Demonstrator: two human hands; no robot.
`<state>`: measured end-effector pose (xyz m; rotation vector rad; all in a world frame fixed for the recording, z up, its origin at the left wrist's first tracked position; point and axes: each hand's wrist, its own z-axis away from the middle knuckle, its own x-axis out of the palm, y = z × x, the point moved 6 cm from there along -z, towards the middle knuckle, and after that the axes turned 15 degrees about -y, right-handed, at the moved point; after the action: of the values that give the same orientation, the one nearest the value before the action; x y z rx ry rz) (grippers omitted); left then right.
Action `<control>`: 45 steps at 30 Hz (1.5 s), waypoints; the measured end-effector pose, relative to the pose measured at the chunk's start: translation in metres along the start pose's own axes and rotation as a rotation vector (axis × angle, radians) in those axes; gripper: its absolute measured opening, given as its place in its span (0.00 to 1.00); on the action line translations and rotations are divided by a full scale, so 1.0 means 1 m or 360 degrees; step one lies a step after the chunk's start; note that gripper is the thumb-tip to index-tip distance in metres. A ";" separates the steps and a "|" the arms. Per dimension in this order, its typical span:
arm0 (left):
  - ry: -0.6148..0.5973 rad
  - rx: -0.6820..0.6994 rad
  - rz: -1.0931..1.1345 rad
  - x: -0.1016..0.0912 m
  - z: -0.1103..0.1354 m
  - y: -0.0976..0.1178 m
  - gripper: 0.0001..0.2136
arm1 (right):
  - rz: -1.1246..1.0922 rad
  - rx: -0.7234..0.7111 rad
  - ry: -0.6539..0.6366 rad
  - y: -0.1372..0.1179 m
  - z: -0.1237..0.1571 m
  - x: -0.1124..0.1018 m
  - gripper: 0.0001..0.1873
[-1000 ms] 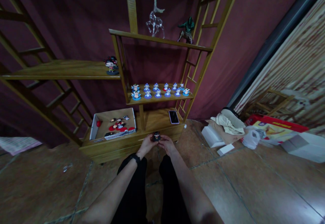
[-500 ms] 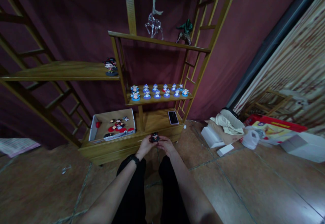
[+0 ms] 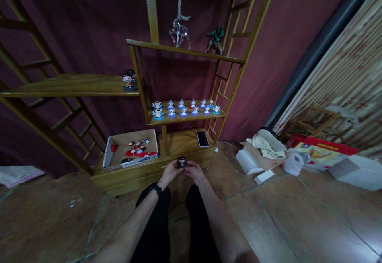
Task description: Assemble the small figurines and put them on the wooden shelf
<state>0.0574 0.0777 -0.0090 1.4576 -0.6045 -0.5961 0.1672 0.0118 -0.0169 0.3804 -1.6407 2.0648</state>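
Between my two hands is a small dark-haired figurine (image 3: 182, 162) on a black base, upright and facing me. My left hand (image 3: 170, 174) grips its base from the left, a dark band round that wrist. From the right, the fingers of my right hand (image 3: 194, 170) close on the same base. Just beyond stands the low wooden cabinet (image 3: 131, 179). On it a cardboard box (image 3: 119, 137) holds several loose figurines and red discs. Two similar dark-haired figurines (image 3: 129, 80) stand at the right end of the left shelf.
Several purple and blue figurines (image 3: 184, 112) stand in two rows on the middle shelf. A phone (image 3: 203, 139) lies on the cabinet. A clear deer figure (image 3: 179, 30) and a dark green figure (image 3: 216, 40) occupy the upper shelf. White boxes (image 3: 248, 161) and a plastic bag (image 3: 294, 164) lie on the floor at right.
The view has shifted slightly. Both hands keep hold of the figurine in nearly the same place, and the shelves look unchanged.
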 end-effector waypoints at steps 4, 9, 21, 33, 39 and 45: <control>-0.0051 0.0009 0.0125 0.000 0.000 0.002 0.18 | -0.0022 -0.0005 -0.0037 -0.002 0.002 0.003 0.18; -0.0042 0.0024 0.0191 -0.002 0.001 0.003 0.20 | -0.0058 -0.0007 -0.0058 -0.004 0.004 0.006 0.17; 0.0052 0.0033 0.0039 -0.006 0.003 0.000 0.23 | 0.0003 0.0050 -0.0054 0.000 0.002 0.005 0.19; -0.0007 0.0078 -0.0010 -0.007 0.000 -0.005 0.20 | 0.0019 0.0074 -0.0058 0.003 -0.001 0.003 0.20; -0.0014 0.0040 -0.0063 -0.007 0.000 -0.007 0.18 | 0.0038 0.0095 -0.0069 0.005 -0.002 0.002 0.19; 0.0019 0.0049 -0.0055 -0.007 -0.001 -0.007 0.19 | 0.0055 0.0100 -0.0045 0.001 0.001 0.006 0.19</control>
<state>0.0529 0.0827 -0.0163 1.5024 -0.5823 -0.6069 0.1611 0.0119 -0.0148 0.4068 -1.6124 2.1497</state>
